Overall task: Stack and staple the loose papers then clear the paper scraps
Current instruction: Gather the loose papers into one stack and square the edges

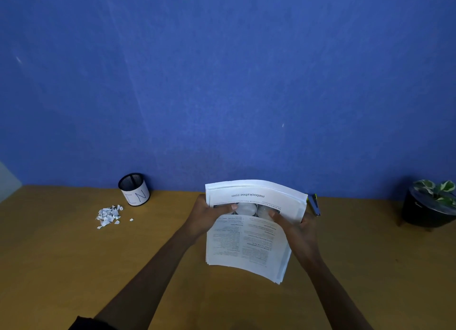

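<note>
Stack of papers (249,233) raised above the wooden surface (74,268), left hand (204,216) and right hand (299,231) gripping its sides, thumbs on top, paper scraps (108,216) beside mesh cup (134,189), stapler (314,205) behind.

Two bare forearms reach in from the bottom edge, ending in the left hand (206,212) and right hand (299,233), both without rings, watch or gloves. A dark sleeve (86,324) edge shows low on the left arm.
</note>
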Demonstrator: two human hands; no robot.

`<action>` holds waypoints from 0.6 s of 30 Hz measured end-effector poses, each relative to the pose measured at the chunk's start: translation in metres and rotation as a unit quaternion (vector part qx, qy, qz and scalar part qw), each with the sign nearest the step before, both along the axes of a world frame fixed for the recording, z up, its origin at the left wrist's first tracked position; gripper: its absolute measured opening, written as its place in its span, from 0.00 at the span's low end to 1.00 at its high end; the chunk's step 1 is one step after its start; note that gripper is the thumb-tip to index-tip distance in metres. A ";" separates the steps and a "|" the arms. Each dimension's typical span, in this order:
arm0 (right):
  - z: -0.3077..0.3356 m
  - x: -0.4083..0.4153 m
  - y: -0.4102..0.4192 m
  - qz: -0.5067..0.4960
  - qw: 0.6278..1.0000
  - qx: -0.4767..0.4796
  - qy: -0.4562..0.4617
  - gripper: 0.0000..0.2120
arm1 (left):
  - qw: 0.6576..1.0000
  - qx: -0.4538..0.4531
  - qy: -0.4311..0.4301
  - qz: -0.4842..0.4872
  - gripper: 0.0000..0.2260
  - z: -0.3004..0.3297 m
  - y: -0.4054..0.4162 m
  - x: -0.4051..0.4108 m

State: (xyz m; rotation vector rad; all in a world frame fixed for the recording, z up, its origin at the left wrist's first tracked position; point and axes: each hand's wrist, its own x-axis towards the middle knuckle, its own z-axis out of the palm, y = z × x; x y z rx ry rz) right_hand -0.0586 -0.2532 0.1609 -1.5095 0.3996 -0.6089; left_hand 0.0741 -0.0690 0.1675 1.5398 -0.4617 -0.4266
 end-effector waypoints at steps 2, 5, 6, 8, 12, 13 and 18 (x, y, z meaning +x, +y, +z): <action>0.002 0.001 0.000 0.002 1.000 0.002 -0.009 0.16 | 1.000 -0.011 -0.012 -0.017 0.16 0.004 0.001 0.002; -0.001 0.000 -0.001 0.001 1.000 0.002 -0.003 0.14 | 0.999 -0.003 -0.022 -0.041 0.17 0.004 0.002 0.003; -0.004 0.000 -0.001 0.000 1.000 0.002 0.004 0.13 | 0.999 0.009 -0.021 -0.044 0.17 0.003 0.002 0.003; -0.012 -0.001 -0.002 -0.003 1.000 0.009 0.021 0.09 | 0.999 0.026 -0.016 -0.045 0.16 -0.003 0.003 0.003; -0.030 -0.003 -0.002 -0.001 0.998 0.018 0.066 0.05 | 0.998 0.033 0.013 -0.045 0.14 -0.022 0.006 -0.003; -0.033 -0.003 -0.002 0.001 0.997 0.020 0.074 0.05 | 0.998 0.033 0.020 -0.041 0.13 -0.026 0.007 -0.005; -0.039 -0.002 -0.004 0.011 0.996 0.024 0.080 0.05 | 0.999 0.039 0.020 -0.027 0.10 -0.033 0.005 -0.008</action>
